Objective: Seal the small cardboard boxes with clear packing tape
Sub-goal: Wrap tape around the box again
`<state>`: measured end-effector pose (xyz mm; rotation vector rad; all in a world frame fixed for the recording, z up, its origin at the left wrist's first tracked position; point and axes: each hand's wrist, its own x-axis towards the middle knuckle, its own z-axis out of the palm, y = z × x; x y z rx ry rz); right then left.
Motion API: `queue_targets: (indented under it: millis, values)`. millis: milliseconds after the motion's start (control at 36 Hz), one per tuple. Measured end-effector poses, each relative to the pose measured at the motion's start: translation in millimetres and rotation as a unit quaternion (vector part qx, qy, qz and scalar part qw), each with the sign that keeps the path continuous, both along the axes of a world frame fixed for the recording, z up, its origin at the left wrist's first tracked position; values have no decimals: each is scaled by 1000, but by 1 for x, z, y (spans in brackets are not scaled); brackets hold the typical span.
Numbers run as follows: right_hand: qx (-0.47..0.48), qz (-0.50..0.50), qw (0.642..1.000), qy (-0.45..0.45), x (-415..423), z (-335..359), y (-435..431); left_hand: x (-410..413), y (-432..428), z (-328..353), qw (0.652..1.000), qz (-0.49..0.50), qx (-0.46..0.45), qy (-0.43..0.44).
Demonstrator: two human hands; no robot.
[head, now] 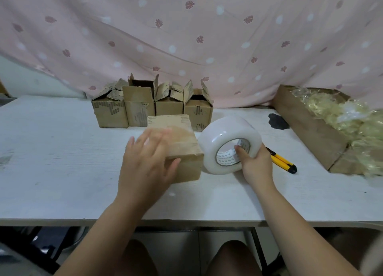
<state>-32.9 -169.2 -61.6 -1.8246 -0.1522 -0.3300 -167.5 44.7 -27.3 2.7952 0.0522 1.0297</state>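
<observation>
A closed small cardboard box [182, 143] lies on the white table [62, 161] in front of me, with a shiny strip of clear tape across its top. My left hand [147, 161] lies flat on the box's near left part, fingers spread and blurred, thumb against its front face. Just right of the box stands a big roll of clear packing tape [226, 139]. My right hand [252, 163] grips the roll, thumb inside its core. Several open small boxes [151, 107] stand in a row behind.
A yellow and black utility knife [284, 161] lies right of the roll. A large cardboard box [310, 130] filled with pale shredded filler sits at the right edge. A dark patch [277, 121] marks the tabletop. A pink patterned cloth hangs behind the table.
</observation>
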Motion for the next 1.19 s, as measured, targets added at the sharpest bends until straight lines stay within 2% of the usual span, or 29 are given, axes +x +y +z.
queue_targets:
  millis: [56, 111, 194, 278, 417, 500, 583, 639, 722, 778, 944, 1056, 1194]
  values:
    - [1, 2, 1000, 5, 0, 0, -1, 2, -12, 5, 997, -23, 68, -31]
    - [0, 6, 1000, 10, -1, 0, -2, 8, -22, 6, 994, -39, 95, -50]
    - [7, 13, 1000, 26, -2, 2, -3, 16, -29, 2, 994, -28, 97, -37]
    - [31, 6, 999, 35, -3, 5, -3, 18, -28, -4, 992, -25, 106, -67]
    - [150, -24, 987, 59, -6, 24, 2, 20, -30, -4, 991, -27, 97, -90]
    - [189, -16, 981, 39, -9, 47, 7, 20, -32, -1, 992, -34, 66, -106]
    - [228, 7, 974, 3, -15, 77, 13, 17, -37, 7, 992, -36, 3, -122]
    - [271, 25, 962, -9, -19, 98, 19, 15, -43, 14, 987, -29, -90, -131]
    - [316, 52, 947, -11, -24, 125, 26, 13, -53, 19, 946, -58, -285, -143]
    - [297, 69, 952, -19, -27, 136, 29, 12, -58, 19, 916, -81, -365, -143]
    - [139, 153, 978, -43, -40, 136, 44, 16, -61, 9, 888, -41, -457, 8]
    - [83, 181, 980, -25, -42, 132, 54, 16, -53, 4, 840, -53, -539, 12]
    - [99, 226, 969, 26, -42, 111, 51, 12, -43, -1, 789, -169, -591, 3]
